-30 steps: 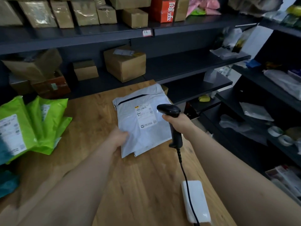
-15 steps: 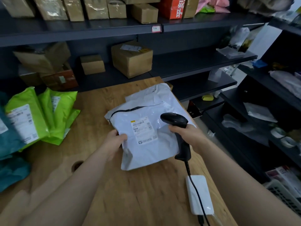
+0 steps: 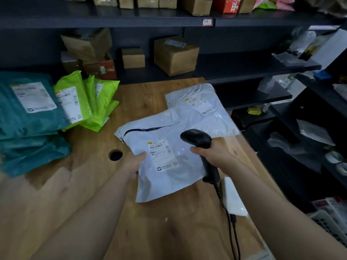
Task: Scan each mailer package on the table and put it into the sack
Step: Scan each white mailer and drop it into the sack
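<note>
Head view: scanning a white mailer at frame centre.
Left hand pinches its left edge; right hand grips black scanner over label.

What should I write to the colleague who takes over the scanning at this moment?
Left hand holds the near white mailer by its left edge, label up. Right hand grips the scanner, its head over that mailer beside the label.
On the table: a second white mailer behind, green mailers and teal mailers at the left.
Done: nothing visibly sacked; the sack is out of view.
Left: scan the held mailer, sack it, then the others.
</note>
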Demonstrator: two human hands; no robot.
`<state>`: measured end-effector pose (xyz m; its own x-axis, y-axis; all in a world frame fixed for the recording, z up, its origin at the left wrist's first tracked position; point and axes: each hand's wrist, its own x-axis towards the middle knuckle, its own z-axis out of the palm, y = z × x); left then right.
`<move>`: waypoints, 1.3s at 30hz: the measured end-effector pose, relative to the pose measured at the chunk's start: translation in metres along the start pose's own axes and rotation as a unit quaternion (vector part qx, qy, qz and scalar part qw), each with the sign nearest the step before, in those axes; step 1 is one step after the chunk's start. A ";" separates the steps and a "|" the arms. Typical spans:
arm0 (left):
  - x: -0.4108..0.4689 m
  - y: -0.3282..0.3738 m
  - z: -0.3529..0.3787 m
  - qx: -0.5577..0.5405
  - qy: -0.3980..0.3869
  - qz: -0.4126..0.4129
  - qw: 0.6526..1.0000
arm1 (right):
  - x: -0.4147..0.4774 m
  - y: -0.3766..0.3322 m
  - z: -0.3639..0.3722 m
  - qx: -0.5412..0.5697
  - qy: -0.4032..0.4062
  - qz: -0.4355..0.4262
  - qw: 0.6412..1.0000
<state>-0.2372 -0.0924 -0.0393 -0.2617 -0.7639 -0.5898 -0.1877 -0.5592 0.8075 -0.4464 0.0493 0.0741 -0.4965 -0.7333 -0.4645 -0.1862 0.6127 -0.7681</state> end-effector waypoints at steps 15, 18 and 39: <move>-0.042 -0.008 -0.011 -0.211 -0.029 0.034 0.977 | -0.042 -0.051 0.010 -0.024 -0.086 -0.009 0.996; -0.045 -0.009 -0.012 -0.224 -0.027 0.025 0.974 | -0.040 -0.056 0.015 -0.030 -0.091 0.004 0.995; -0.075 0.002 -0.045 -0.183 0.042 0.065 0.980 | -0.034 -0.063 0.039 0.073 -0.119 -0.052 0.989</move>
<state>-0.1758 -0.0509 0.0064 -0.1799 -0.8520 -0.4917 0.1995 -0.5211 0.8299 -0.3844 0.0239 0.1214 -0.2635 -0.8498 -0.4565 -0.0936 0.4935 -0.8647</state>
